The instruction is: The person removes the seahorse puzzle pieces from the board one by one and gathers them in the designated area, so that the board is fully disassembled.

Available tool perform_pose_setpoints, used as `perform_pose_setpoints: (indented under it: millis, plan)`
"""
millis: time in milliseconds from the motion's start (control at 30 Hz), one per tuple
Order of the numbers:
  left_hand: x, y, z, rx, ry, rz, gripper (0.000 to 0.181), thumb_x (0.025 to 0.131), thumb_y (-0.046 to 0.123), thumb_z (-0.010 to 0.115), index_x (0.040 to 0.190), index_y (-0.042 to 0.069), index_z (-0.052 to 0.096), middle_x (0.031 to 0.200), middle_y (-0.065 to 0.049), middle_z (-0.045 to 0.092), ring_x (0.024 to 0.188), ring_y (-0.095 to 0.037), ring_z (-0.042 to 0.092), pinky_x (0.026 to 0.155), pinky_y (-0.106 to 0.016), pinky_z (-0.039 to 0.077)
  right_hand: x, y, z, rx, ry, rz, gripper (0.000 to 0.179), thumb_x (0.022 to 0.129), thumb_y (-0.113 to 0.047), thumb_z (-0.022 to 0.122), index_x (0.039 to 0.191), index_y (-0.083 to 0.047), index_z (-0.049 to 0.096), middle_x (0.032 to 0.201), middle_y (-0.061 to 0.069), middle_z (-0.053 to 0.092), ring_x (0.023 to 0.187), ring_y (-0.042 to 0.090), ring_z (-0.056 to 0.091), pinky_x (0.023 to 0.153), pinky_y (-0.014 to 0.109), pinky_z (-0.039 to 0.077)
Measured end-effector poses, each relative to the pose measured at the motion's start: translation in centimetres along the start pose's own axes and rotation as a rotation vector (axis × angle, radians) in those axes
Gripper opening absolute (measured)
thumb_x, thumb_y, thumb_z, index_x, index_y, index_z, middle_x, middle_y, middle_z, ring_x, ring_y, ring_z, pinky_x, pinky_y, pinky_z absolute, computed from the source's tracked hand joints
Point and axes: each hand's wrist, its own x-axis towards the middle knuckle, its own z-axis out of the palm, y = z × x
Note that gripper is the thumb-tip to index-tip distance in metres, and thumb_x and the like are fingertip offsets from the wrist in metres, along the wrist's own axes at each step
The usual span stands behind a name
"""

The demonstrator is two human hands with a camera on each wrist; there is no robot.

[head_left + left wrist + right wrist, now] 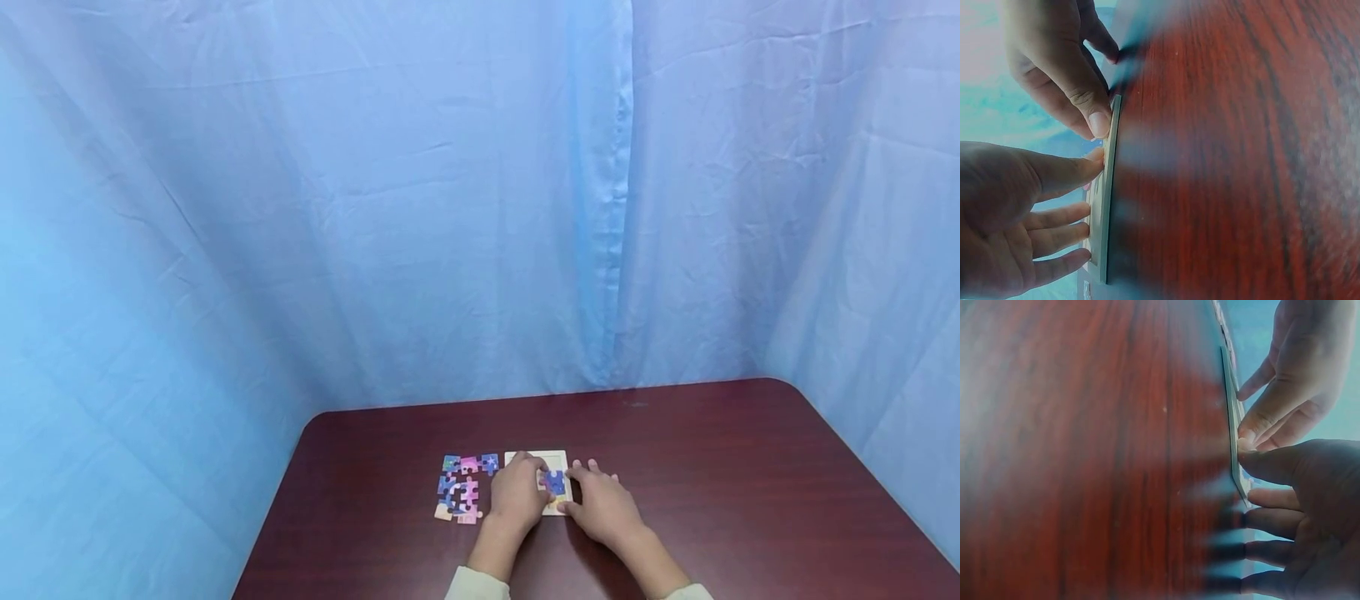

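Observation:
A small pale puzzle tray lies on the table between my hands. Blue-purple jigsaw pieces sit inside it, with a patch of yellow below them. My left hand covers the tray's left side, its thumb and forefinger reaching around the blue-purple area. In the left wrist view its other fingers extend onto the tray, spread apart. At the right border, my right hand touches the tray with its thumb and forefinger. The right wrist view shows its remaining fingers straight and spread beyond the edge. Both thumbs are close together there.
Left of the tray lies a cluster of pink and blue jigsaw pieces, several of them interlocked or overlapping. The dark red wooden table has rounded far corners. Light blue curtains hang behind it and along both sides.

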Motion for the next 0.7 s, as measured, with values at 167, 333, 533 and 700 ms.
perform_pose_setpoints:
  millis: [167, 333, 533, 700]
  plan:
    - [0.09, -0.02, 0.09, -0.005, 0.01, -0.003, 0.024, 0.076, 0.015, 0.091, 0.097, 0.015, 0.079, 0.101, -0.001, 0.074, 0.087, -0.021, 0.074, 0.07, -0.036, 0.057, 0.07, -0.07, 0.14, 0.023, 0.006, -0.041, 0.034, 0.087, -0.022, 0.086, 0.086, -0.016, 0.052, 0.112, 0.015, 0.077, 0.134, 0.047, 0.063, 0.104, 0.079, 0.042]
    - [0.06, -0.16, 0.12, -0.008, 0.026, 0.004, 0.026, 0.073, 0.015, 0.092, 0.096, 0.016, 0.08, 0.101, -0.001, 0.076, 0.091, -0.02, 0.075, 0.072, -0.036, 0.057, -0.06, -0.32, 0.26, 0.022, 0.029, -0.09, 0.026, 0.087, -0.019, 0.085, 0.081, -0.021, 0.059, 0.119, 0.016, 0.078, 0.13, 0.051, 0.064, 0.098, 0.083, 0.043]
    - [0.14, -0.24, 0.41, -0.018, 0.037, -0.001, 0.027, 0.072, 0.018, 0.095, 0.095, 0.016, 0.08, 0.099, -0.001, 0.077, 0.092, -0.019, 0.076, 0.072, -0.035, 0.057, -0.18, -0.47, 0.08, 0.032, 0.055, -0.095, 0.019, 0.085, -0.016, 0.086, 0.08, -0.021, 0.068, 0.121, 0.02, 0.078, 0.131, 0.054, 0.062, 0.097, 0.081, 0.045]
    - [0.37, -0.19, 0.55, -0.047, 0.026, -0.032, 0.022, 0.075, 0.014, 0.092, 0.094, 0.016, 0.081, 0.096, -0.001, 0.077, 0.091, -0.019, 0.075, 0.073, -0.035, 0.057, -0.1, -0.57, 0.01, 0.041, 0.05, -0.074, 0.016, 0.085, -0.016, 0.086, 0.079, -0.02, 0.072, 0.1, 0.005, 0.082, 0.121, 0.044, 0.071, 0.097, 0.076, 0.048]
